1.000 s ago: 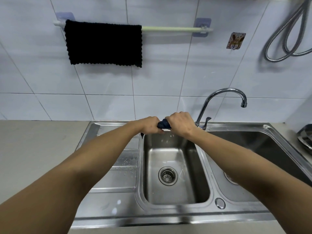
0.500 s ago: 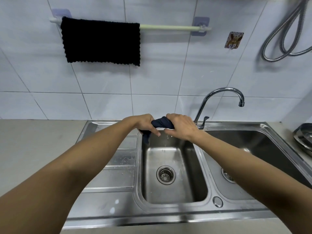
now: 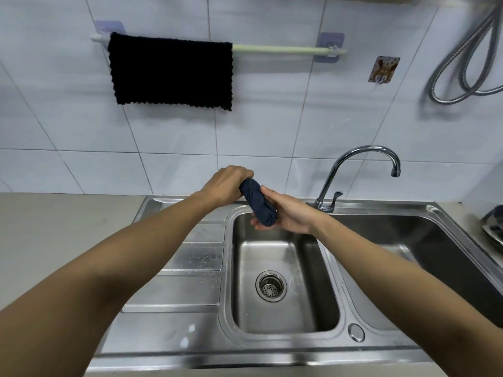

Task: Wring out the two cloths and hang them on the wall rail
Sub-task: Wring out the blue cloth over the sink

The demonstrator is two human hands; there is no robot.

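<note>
— Where is the cloth you're wringing?

— The dark blue cloth (image 3: 258, 205) is twisted into a thick roll at the centre of the frame, slanting from upper left to lower right, above the far rim of the small basin of the steel sink (image 3: 283, 333). My left hand (image 3: 227, 186) is at its upper end, fingers curled tight round it. My right hand (image 3: 288, 213) is at its lower end: the roll lies across my palm, thumb along its upper side, fingers reaching out underneath and only loosely bent.

— So the cloth sits between your hands?

— Yes, one end buried in my left fist, the other resting in my right palm, its tip showing.

— And the other cloth?

— The black cloth (image 3: 171, 72) hangs in the upper left of the frame, draped over the left part of the wall rail (image 3: 275, 49). The tap (image 3: 353, 164) stands right of my hands, spout turned toward the right edge.
</note>
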